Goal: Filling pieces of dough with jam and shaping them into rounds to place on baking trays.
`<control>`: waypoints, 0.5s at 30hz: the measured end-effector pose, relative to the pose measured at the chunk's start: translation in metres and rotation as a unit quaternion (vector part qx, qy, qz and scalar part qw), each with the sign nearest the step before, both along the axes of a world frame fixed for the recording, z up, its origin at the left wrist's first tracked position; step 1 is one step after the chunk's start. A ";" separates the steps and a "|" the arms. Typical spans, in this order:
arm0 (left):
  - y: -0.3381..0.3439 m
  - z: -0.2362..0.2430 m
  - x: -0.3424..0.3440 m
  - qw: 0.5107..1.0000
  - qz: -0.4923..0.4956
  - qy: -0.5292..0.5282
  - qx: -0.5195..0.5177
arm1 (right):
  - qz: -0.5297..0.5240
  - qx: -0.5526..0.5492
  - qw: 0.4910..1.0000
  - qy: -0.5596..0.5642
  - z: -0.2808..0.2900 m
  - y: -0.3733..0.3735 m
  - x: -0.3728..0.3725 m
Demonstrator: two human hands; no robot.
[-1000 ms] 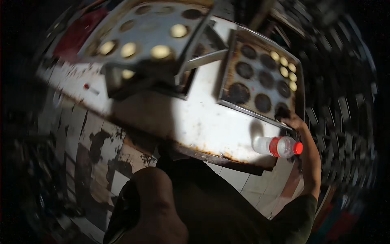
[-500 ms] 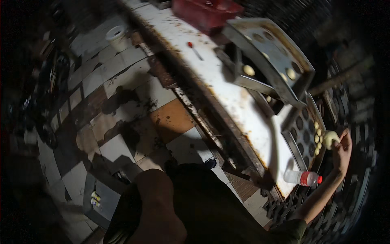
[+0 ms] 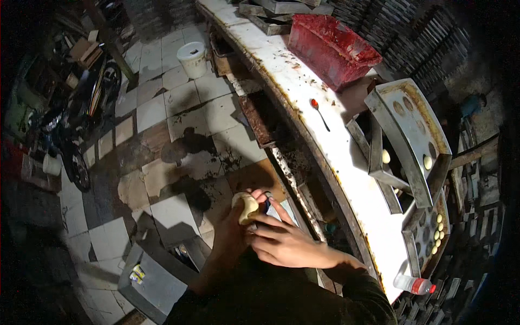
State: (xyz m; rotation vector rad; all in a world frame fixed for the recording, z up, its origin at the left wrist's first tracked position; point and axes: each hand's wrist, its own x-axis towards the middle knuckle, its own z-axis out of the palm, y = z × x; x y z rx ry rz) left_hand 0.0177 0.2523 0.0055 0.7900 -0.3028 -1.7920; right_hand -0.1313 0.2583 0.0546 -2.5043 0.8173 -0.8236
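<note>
In front of my body, the fingers of my left hand (image 3: pixel 232 233) are closed round a pale, smooth lump of dough (image 3: pixel 245 209). From the right reaches my right hand (image 3: pixel 290 245), its fingertips pressed on the near side of the same lump and its forefinger raised. Part of the dough is hidden behind those fingers. On the bench at right, a row of small pale dough balls (image 3: pixel 437 235) lies along a metal tray with round hollows (image 3: pixel 424 234). A clear bottle (image 3: pixel 414 283) with a red label and cap lies beside this tray.
Tilted metal trays (image 3: pixel 403 149) are stacked on the white bench (image 3: pixel 338 157). Farther along are a red-smeared spoon (image 3: pixel 315 103) and a red tub (image 3: pixel 325 54). A white bucket (image 3: pixel 192 62) stands on the tiled floor; at lower left is a grey bin (image 3: pixel 157 279).
My right hand has come from above the tray at far right to my front, where my left hand now shows too. The dough lump has moved left with it, and the view has shifted.
</note>
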 end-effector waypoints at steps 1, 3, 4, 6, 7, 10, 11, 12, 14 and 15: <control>-0.015 -0.010 -0.008 0.998 0.032 -0.037 -0.035 | 0.035 0.056 0.994 -0.085 -0.001 -0.017 -0.010; -0.050 -0.031 -0.034 0.973 0.043 -0.203 -0.103 | -0.173 0.026 0.939 -0.295 -0.007 -0.056 -0.021; -0.062 -0.039 -0.048 0.923 0.006 -0.327 -0.203 | -0.220 -0.026 0.919 -0.327 -0.015 -0.088 -0.029; -0.088 -0.053 -0.081 0.980 -0.080 -0.143 -0.112 | -0.316 0.168 0.864 -0.354 -0.042 -0.152 -0.044; -0.101 -0.057 -0.097 0.996 -0.078 -0.047 0.006 | -0.336 0.268 0.781 -0.454 -0.060 -0.183 -0.063; -0.155 -0.058 -0.091 0.973 -0.137 0.184 0.004 | -0.563 0.095 0.806 -0.155 -0.116 -0.240 -0.125; -0.168 -0.057 -0.090 0.983 -0.127 0.125 0.041 | -0.639 0.022 0.769 -0.008 -0.132 -0.252 -0.141; -0.186 -0.056 -0.090 0.988 -0.116 0.064 0.075 | -0.615 0.070 0.782 0.069 -0.145 -0.261 -0.152; -0.224 -0.058 -0.098 0.985 -0.159 -0.056 0.042 | -0.586 0.146 0.785 0.135 -0.154 -0.270 -0.170; -0.244 -0.059 -0.103 0.964 -0.201 -0.174 -0.007 | -0.557 0.150 0.806 0.132 -0.152 -0.271 -0.175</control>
